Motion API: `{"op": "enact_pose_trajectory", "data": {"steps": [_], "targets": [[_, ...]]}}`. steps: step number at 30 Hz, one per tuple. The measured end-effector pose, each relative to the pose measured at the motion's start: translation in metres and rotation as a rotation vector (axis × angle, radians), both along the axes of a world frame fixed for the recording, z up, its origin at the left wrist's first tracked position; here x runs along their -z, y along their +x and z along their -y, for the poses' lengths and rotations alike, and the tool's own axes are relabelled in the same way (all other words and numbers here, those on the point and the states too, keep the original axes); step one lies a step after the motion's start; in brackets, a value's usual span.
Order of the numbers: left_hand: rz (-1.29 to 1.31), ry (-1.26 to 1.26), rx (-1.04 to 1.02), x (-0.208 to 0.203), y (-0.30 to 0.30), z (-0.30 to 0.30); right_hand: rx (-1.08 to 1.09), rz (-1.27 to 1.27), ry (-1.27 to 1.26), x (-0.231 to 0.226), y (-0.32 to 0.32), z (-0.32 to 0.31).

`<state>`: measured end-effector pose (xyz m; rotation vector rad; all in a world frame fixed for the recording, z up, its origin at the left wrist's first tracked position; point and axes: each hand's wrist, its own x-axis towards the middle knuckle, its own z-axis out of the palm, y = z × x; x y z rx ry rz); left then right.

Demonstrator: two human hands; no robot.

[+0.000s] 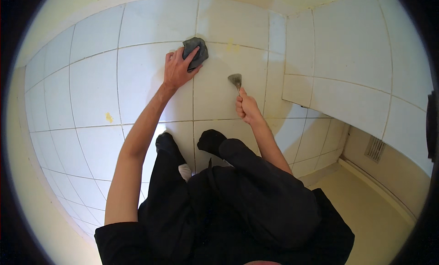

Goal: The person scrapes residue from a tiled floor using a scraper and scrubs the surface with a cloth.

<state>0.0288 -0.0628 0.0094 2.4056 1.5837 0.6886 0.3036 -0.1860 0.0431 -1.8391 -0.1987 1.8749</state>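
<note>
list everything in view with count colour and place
tiles: many, white, across the view
cloth: one, dark grey, upper centre
scraper: one, greyish blade, right of cloth
yellow marks: at least two, yellow, left and upper centre
tiled block: one, white, right
vent grille: one, grey, lower right
dark object: one, black, right edge, unclear
trousers: one pair, black, lower centre
feet: two, black-covered, centre
left hand: one, bare, on cloth
right hand: one, bare, gripping scraper
</note>
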Motion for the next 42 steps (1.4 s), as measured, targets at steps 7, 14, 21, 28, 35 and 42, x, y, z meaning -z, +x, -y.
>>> {"op": "enact_pose_trajectory", "data": {"steps": [7,14,21,28,35,42], "targets": [[0.016,-0.027,0.003,0.004,-0.002,0.002,-0.121,0.039,0.015,-0.01,-0.008,-0.02],[0.013,-0.052,0.011,0.0,-0.006,0.0,-0.713,0.786,0.209,0.051,0.015,0.029],[0.029,-0.07,0.024,0.002,-0.006,-0.001,-1.012,1.06,0.466,-0.023,-0.033,-0.026],[0.057,-0.046,0.026,0.001,-0.005,0.0,-1.269,1.057,0.51,-0.036,-0.048,-0.025],[0.049,-0.059,0.029,0.004,-0.008,-0.002,-1.55,1.008,0.416,-0.032,-0.062,-0.056],[0.048,-0.029,0.031,0.003,-0.005,0.001,-1.385,1.099,0.403,-0.032,-0.074,-0.053]]}}
